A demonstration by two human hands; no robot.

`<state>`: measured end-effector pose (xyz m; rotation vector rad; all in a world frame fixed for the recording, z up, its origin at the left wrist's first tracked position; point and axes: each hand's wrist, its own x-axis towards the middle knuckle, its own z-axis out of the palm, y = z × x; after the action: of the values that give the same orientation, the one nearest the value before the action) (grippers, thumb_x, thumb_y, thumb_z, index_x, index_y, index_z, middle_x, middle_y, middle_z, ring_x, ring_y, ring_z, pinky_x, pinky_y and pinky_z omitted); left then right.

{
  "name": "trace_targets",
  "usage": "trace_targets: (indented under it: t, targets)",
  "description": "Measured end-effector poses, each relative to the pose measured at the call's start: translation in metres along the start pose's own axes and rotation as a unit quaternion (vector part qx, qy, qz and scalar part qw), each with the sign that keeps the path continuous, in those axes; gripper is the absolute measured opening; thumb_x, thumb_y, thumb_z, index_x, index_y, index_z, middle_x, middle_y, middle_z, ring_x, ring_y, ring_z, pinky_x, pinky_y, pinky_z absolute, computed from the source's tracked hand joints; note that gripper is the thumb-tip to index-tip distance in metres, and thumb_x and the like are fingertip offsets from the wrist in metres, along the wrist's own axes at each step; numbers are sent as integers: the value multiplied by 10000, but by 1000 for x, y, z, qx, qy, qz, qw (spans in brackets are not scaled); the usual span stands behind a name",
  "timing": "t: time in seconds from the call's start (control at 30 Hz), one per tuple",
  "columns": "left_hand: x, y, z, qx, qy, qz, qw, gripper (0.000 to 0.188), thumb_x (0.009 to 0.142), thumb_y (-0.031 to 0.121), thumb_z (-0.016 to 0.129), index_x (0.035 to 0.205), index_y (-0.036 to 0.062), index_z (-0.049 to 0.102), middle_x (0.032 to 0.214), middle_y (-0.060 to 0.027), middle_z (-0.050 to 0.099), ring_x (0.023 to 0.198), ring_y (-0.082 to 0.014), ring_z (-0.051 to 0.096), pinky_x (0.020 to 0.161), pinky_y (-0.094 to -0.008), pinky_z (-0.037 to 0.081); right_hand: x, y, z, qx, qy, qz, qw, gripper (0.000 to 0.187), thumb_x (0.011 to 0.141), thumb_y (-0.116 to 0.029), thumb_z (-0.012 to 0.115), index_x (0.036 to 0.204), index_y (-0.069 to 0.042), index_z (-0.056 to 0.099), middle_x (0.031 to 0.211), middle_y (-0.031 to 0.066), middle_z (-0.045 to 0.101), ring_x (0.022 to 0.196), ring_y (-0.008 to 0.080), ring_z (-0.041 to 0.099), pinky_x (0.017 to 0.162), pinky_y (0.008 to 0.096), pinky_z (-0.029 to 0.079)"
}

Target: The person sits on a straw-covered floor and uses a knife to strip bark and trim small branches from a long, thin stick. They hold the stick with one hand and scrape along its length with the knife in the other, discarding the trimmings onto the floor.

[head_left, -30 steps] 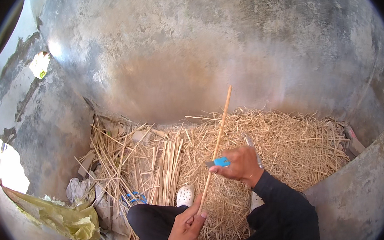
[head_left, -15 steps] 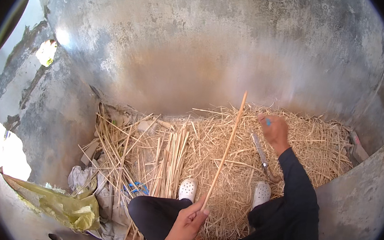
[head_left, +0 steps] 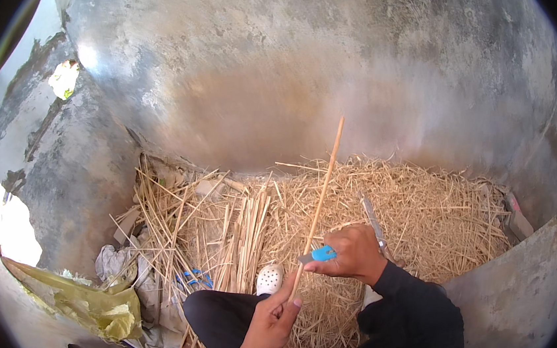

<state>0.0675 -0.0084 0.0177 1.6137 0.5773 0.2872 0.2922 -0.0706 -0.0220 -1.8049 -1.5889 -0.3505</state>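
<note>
Gripped near its lower end by my left hand (head_left: pixel 272 324), a long thin bamboo stick (head_left: pixel 322 201) points up and away, its tip in front of the wall. My right hand (head_left: pixel 353 252) is closed round a blue-handled utility knife (head_left: pixel 323 253). The knife's grey blade lies against the stick, just above my left hand. Beyond my right wrist, a larger knife (head_left: pixel 372 217) with a long metal blade rests on the shavings; its handle is partly hidden by my arm.
Pale shavings (head_left: pixel 434 207) are heaped over the floor between my feet and the concrete wall (head_left: pixel 287 75). Split bamboo strips (head_left: pixel 245 231) lie left of my white clog (head_left: pixel 269 279). Farther left are a blue strap-like thing (head_left: pixel 195 277) and a yellowish plastic sheet (head_left: pixel 75 299).
My right hand has come down and left with the blue utility knife, bringing its blade onto the stick. The stick has tilted slightly more upright; my left hand keeps its hold.
</note>
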Motion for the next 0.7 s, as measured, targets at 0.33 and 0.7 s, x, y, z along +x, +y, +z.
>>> trace_targets:
  t: [0.33,0.7]
  targets:
    - [-1,-20,3,1,4,58,998,490,996,63,516,1448,-47,362,778,58,458,637,-1,343,530,-174,294,4,12,7,-24,3,59,998,735,799,-782,512,493,-115,562,408,74,485,363,251,520,389,382,403]
    - [-16,-10,2,16,-5,18,1000,494,990,59,523,1443,-56,363,765,48,455,644,-12,344,536,-173,309,16,56,11,-48,40,119,991,791,801,-825,438,504,-109,596,398,61,473,352,223,498,371,369,377]
